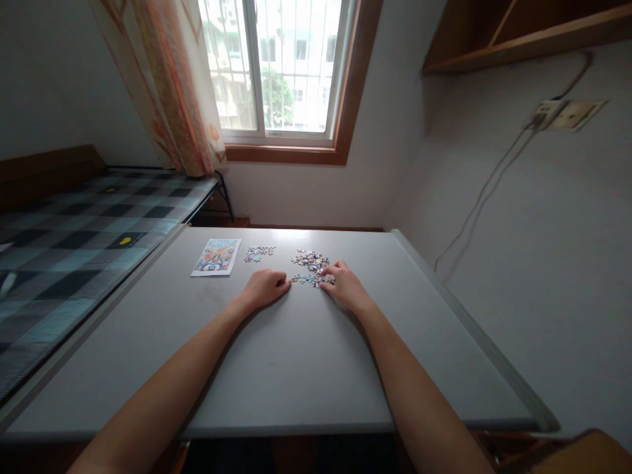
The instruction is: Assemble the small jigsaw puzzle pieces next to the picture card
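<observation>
A loose pile of small jigsaw puzzle pieces (310, 258) lies on the white table, with a row of more pieces (305, 280) just nearer to me. My left hand (266, 288) rests at the left end of that row, its fingers curled in; whatever they may hold is hidden. At the right end, my right hand (344, 284) reaches over the pieces with thumb and fingers apart, the fingertips touching or just above them. To the left lies a separate group of puzzle pieces (261, 251). Beside it is a colourful printed picture sheet (216, 257).
The white table (296, 368) has a raised grey edge at the right. A bed with a checked mattress (123, 210) stands along the left. Behind are a curtain (170, 85) and a barred window (291, 72). A cable hangs from a wall socket (546, 115) at right.
</observation>
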Motion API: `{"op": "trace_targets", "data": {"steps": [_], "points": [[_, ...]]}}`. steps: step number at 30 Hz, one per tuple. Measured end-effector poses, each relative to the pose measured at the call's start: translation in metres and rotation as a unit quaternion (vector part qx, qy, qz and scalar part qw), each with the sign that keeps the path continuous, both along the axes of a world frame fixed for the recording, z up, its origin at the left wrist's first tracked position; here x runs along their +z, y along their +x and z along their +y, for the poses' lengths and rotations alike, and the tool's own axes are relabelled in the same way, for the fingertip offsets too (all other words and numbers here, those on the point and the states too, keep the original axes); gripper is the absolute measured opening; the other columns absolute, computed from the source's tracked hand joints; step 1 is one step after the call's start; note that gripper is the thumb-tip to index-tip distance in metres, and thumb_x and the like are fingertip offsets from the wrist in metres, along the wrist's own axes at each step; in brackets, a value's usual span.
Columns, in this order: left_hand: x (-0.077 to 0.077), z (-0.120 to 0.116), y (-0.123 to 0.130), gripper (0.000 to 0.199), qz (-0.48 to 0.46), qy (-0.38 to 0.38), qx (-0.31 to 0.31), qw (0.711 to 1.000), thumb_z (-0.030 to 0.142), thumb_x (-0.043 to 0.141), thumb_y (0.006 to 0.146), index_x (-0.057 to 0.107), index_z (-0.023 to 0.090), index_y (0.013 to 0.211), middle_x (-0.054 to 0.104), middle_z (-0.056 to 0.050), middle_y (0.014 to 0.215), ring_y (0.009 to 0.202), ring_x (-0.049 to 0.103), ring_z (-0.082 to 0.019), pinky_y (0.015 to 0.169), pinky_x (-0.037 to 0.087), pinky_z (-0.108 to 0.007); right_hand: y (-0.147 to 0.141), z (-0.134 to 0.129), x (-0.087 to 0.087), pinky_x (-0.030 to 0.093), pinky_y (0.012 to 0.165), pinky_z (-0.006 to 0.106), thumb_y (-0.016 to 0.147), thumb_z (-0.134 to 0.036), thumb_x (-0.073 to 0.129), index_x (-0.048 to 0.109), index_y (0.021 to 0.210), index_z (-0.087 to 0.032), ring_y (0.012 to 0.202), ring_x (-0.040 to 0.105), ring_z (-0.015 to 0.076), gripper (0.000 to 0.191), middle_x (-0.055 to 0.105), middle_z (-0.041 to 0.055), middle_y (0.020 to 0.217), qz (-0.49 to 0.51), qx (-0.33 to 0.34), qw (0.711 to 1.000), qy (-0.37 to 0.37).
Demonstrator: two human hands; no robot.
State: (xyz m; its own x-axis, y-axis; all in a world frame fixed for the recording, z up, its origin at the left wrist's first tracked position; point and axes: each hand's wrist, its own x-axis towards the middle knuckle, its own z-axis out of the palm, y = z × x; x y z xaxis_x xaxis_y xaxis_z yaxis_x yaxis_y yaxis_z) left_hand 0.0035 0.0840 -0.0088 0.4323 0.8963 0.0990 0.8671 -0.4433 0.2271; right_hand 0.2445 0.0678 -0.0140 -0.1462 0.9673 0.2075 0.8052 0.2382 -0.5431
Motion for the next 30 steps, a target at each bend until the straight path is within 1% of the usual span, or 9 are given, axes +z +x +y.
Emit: {"op": "trace_targets", "data": {"steps": [7,14,20,27,30], "points": [[-0.0001,-0.0009,0.0009,0.044,0.0,-0.007,0.01,1.0,0.05,0.039,0.089,0.062,0.021,0.065,0.067,-0.006,0.068,0.066,0.059,-0.018,0.058,0.028,-0.027,0.0074,0.0024,0.0004,0.044,0.081,0.028,0.075,-0.019,0.072,0.071,0.079,-0.02,0.075,0.055,0.0135,0.004,0.052,0.003,0.091,-0.005,-0.034,0.999,-0.011],[-0.0004,-0.0006,0.0004,0.043,0.001,0.002,-0.001,1.0,0.049,0.039,0.089,0.063,0.021,0.066,0.066,-0.006,0.067,0.064,0.058,-0.018,0.058,0.028,-0.028,0.0051,0.0031,-0.0018,0.045,0.082,0.028,0.074,-0.015,0.07,0.072,0.079,-0.019,0.077,0.056,0.0137,0.007,0.052,0.0036,0.092,0.018,-0.026,0.999,-0.004],[-0.0026,0.0009,-0.0005,0.044,0.0,0.006,0.002,1.0,0.05,0.039,0.09,0.062,0.021,0.065,0.066,-0.005,0.066,0.062,0.057,-0.017,0.057,0.027,-0.027,0.0023,0.0026,0.0,0.045,0.084,0.028,0.074,-0.013,0.07,0.073,0.08,-0.019,0.078,0.056,0.0133,0.009,0.052,0.0035,0.093,0.033,-0.005,0.999,-0.014],[-0.0021,0.0008,-0.0003,0.043,0.0,0.006,0.0,1.0,0.049,0.04,0.09,0.062,0.021,0.065,0.066,-0.005,0.066,0.061,0.056,-0.017,0.056,0.026,-0.027,0.002,0.0014,0.0035,0.045,0.08,0.027,0.074,-0.019,0.072,0.073,0.076,-0.02,0.077,0.055,0.0137,0.003,0.053,0.0042,0.093,0.022,-0.021,0.999,-0.039],[-0.0037,0.0016,-0.0006,0.043,-0.004,0.011,-0.004,1.0,0.048,0.04,0.09,0.061,0.02,0.064,0.065,-0.005,0.064,0.059,0.054,-0.016,0.056,0.025,-0.027,0.0019,0.0011,0.0043,0.044,0.08,0.027,0.074,-0.02,0.071,0.073,0.078,-0.019,0.077,0.055,0.0138,0.004,0.054,0.0044,0.094,0.01,-0.031,0.998,-0.045]]}}
